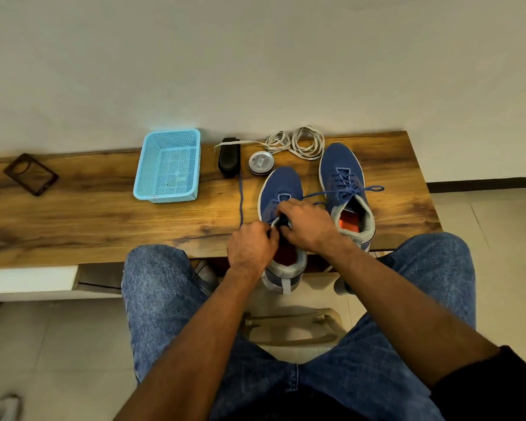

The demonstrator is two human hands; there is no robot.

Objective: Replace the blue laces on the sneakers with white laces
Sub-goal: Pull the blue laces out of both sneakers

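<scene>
Two blue sneakers stand on the wooden table [104, 226]. The left sneaker [281, 185] hangs over the front edge with both my hands on its lacing. My left hand [251, 247] pinches its blue lace [241, 202], whose loose end trails off toward the back. My right hand [308, 224] grips the lacing near the tongue; the other end runs right across the right sneaker. The right sneaker [340, 165] is still laced in blue. A pile of white laces [298, 142] lies against the wall behind the shoes.
A light blue mesh basket [167, 167] sits left of the shoes. Between it and the shoes lie a black brush [229, 161] and a round polish tin [261, 162]. A dark clear phone case [31, 174] is far left. My knees are below the table edge.
</scene>
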